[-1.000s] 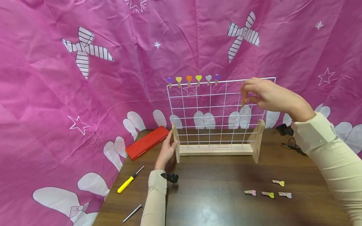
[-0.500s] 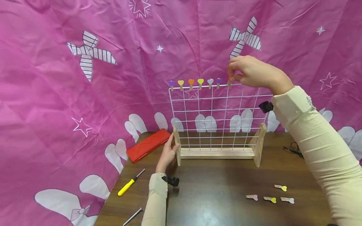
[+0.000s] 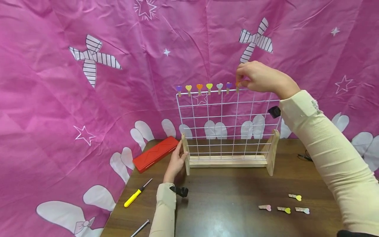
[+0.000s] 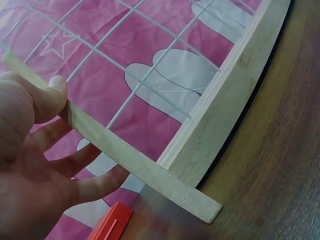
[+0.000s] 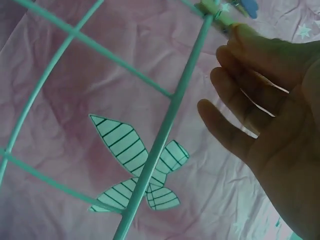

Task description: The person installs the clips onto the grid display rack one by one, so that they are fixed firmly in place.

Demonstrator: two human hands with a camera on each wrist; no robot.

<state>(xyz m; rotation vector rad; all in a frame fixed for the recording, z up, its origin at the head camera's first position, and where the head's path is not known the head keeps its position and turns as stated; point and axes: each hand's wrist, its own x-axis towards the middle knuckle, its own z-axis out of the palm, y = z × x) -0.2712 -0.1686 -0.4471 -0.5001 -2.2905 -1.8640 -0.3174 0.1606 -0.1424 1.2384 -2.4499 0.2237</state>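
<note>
A white wire grid [image 3: 222, 116] stands upright in a wooden stand [image 3: 228, 163]. My left hand [image 3: 175, 163] grips the stand's left upright [image 4: 145, 167], thumb on one side and fingers on the other. At the grid's top wire my right hand [image 3: 263, 79] pinches a small wooden clothespin [image 3: 238, 88] with an orange heart; its foot meets the wire, and my fingers partly cover the heart. To its left, several heart clothespins are clipped in a row, among them a purple one [image 3: 229, 86], a white one [image 3: 219, 87] and a lime one [image 3: 209, 86].
Loose heart clothespins lie at the table's right: pink [image 3: 265, 207], lime [image 3: 285, 210], white [image 3: 303, 210] and yellow [image 3: 296, 197]. A red case [image 3: 156, 154] sits beside my left hand. Nearer are a yellow screwdriver [image 3: 134, 197] and a metal bolt [image 3: 140, 228].
My right hand has risen leftward from in front of the grid, carrying the orange clothespin to the top wire, then shifted slightly left. My left hand keeps its grip on the upright.
</note>
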